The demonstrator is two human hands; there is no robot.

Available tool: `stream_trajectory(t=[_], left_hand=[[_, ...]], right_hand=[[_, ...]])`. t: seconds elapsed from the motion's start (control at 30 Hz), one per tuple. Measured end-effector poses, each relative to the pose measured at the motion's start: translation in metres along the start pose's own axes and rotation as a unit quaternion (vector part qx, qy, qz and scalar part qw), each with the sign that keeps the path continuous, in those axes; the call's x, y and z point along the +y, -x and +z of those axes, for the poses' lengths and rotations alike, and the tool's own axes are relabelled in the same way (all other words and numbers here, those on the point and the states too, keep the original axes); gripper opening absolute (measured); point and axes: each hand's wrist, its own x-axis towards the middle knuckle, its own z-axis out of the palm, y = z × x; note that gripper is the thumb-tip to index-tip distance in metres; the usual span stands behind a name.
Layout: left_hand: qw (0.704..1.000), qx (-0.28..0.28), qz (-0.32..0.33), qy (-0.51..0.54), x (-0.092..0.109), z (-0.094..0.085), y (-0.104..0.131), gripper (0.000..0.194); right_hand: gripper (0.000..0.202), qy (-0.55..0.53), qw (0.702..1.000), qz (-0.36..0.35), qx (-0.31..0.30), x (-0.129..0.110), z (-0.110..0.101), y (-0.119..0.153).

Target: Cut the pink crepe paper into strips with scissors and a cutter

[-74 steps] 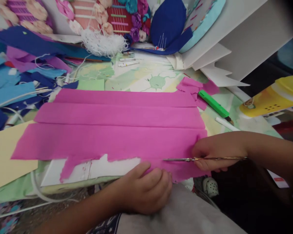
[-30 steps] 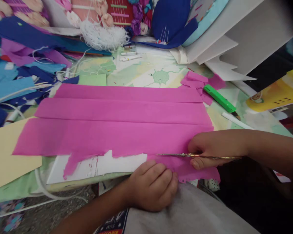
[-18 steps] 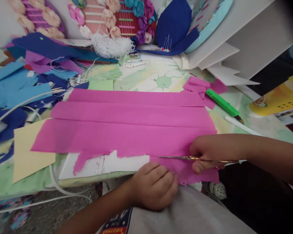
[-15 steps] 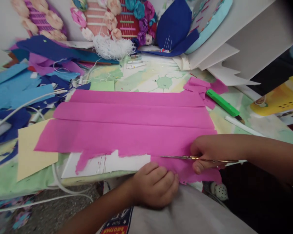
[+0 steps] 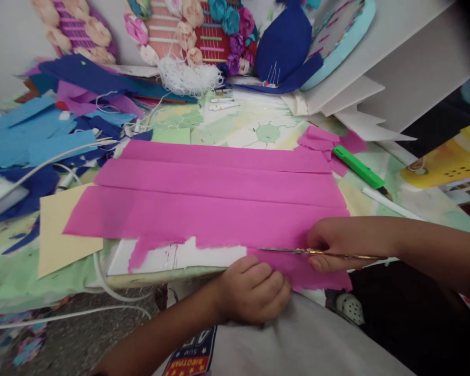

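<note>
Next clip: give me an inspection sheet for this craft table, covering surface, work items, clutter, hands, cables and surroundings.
Surface: table with green patterned cover.
Work items: folded pink crepe paper sheet over a white foam board; slim metal scissors in its near edge.
Clutter: blue and purple paper scraps, cream card, green utility knife.
Hands: right hand grips the scissors; left hand pinches the paper's near edge.
Cables: white cord over the table edge.
Surroundings: stacked white boards, yellow plastic container.

Clearance: open along near table edge only.
Blocked left by blue paper scraps, right by green cutter, behind by white foam boards.
</note>
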Motion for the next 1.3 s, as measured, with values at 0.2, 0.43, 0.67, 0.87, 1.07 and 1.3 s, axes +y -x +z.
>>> stream_trajectory(t=[0.2, 0.43, 0.67, 0.87, 1.07, 1.3], left_hand=[[1.0, 0.021, 0.01, -0.001, 0.0, 0.003, 0.003, 0.009], [0.999, 0.047, 0.013, 0.012, -0.001, 0.007, 0.006, 0.008], [0.998, 0.052, 0.017, 0.019, -0.003, 0.006, 0.006, 0.007], [0.998, 0.059, 0.015, 0.024, -0.003, 0.006, 0.006, 0.005], [0.996, 0.06, 0.034, 0.048, -0.005, 0.004, 0.006, 0.007], [0.996, 0.062, 0.033, 0.059, -0.005, 0.002, 0.004, 0.006]], right_hand=[[0.042, -0.001, 1.0, 0.01, 0.014, -0.006, 0.002, -0.001], [0.041, -0.009, 1.0, 0.029, 0.007, -0.013, 0.001, -0.004], [0.041, -0.013, 0.999, 0.05, 0.011, -0.024, -0.003, -0.006], [0.047, -0.02, 0.997, 0.077, 0.005, -0.016, 0.0, -0.01], [0.047, 0.004, 1.0, 0.019, 0.014, -0.013, 0.002, -0.01], [0.037, 0.007, 1.0, -0.001, 0.003, -0.02, -0.001, -0.008]])
